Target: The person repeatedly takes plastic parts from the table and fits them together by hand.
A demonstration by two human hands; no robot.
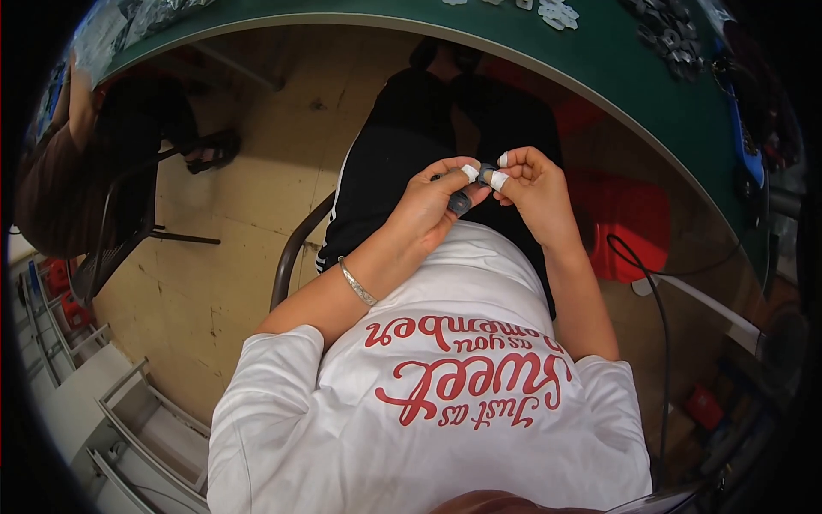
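Over my lap, my left hand (428,202) is closed around small dark grey parts. One rounded dark grey part (460,203) shows under its fingers. A second small dark grey ring-like part (486,174) sits between the fingertips of both hands. My right hand (535,190) pinches this part from the right, thumb against it and index finger raised and bent. White tape wraps the thumb of each hand and a fingertip of the right. The exact kind of the parts is too small to tell.
A green table (479,19) with a pale curved edge lies ahead. White pieces (558,14) and a pile of dark grey parts (672,41) rest on it. A red container (629,224) and black cable (655,321) are at right. A person (64,184) sits at left.
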